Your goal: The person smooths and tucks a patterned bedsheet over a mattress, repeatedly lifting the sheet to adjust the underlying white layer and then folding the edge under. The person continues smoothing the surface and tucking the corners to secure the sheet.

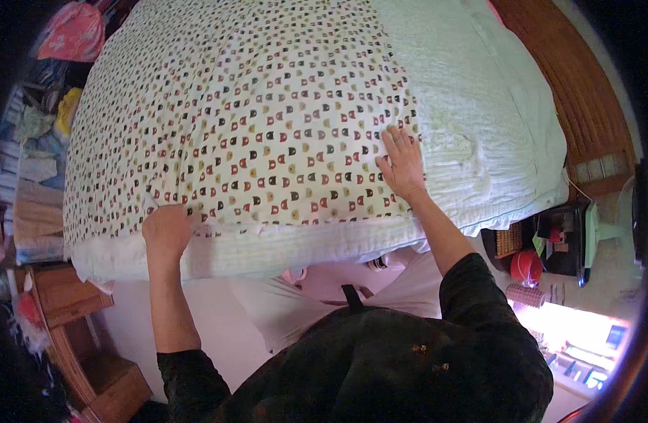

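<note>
A white cotton sheet [292, 158] printed with small red, black and tan animal heads covers most of the bed in front of me. Beneath it, a pale green quilted mattress cover [472, 95] shows along the right side and the near edge. My left hand [167, 227] is closed near the sheet's front left part, pinching a raised fold of the fabric. Further right, my right hand [404, 166] lies palm down across the sheet's right edge, fingers slightly spread, a ring on one finger. Wrinkles run through the sheet beyond my left hand.
Folded clothes [38, 211] and a pink bag [73, 31] line the bed's left side. Wooden drawers or steps [73, 296] stand at the lower left. A brown wooden bed frame [572, 79] borders the right, with a black storage unit [569, 238] and a textured roller [524, 296] nearby.
</note>
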Motion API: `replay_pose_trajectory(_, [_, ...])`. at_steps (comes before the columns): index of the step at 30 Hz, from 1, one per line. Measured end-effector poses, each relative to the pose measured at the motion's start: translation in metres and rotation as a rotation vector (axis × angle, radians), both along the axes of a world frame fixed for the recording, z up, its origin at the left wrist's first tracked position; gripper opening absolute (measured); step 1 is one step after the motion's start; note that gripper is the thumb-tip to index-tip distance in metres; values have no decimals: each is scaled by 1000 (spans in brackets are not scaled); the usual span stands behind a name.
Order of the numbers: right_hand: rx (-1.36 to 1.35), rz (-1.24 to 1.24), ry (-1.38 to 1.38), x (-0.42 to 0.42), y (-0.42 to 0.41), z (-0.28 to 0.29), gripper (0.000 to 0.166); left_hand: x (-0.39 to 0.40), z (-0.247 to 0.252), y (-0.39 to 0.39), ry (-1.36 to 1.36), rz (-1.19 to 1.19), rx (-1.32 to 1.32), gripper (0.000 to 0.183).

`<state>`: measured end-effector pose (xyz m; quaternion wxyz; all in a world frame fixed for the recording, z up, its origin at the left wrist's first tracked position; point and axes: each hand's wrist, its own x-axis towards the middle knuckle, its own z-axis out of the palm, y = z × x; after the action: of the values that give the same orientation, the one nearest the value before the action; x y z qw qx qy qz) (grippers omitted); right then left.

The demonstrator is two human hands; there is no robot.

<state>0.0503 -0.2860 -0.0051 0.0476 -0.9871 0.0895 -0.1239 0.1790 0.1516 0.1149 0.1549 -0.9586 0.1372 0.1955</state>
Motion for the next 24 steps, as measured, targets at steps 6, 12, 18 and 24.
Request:
replay_pose_trajectory(6, [86,-48,4,0,4,7,66,55,-3,-186,-442,-490,-869,46])
replay_pose_trajectory(12, [176,-81,33,3,10,11,69,146,-78,-174,-248,-366,-582,57])
replay_pose_trajectory(18, [168,-59,28,6,10,8,68,262,-70,56,-474,515,-391,67])
replay_pose_trajectory(24, [108,-6,-36,2,1,-3,65,271,-87,74,-511,641,-365,52])
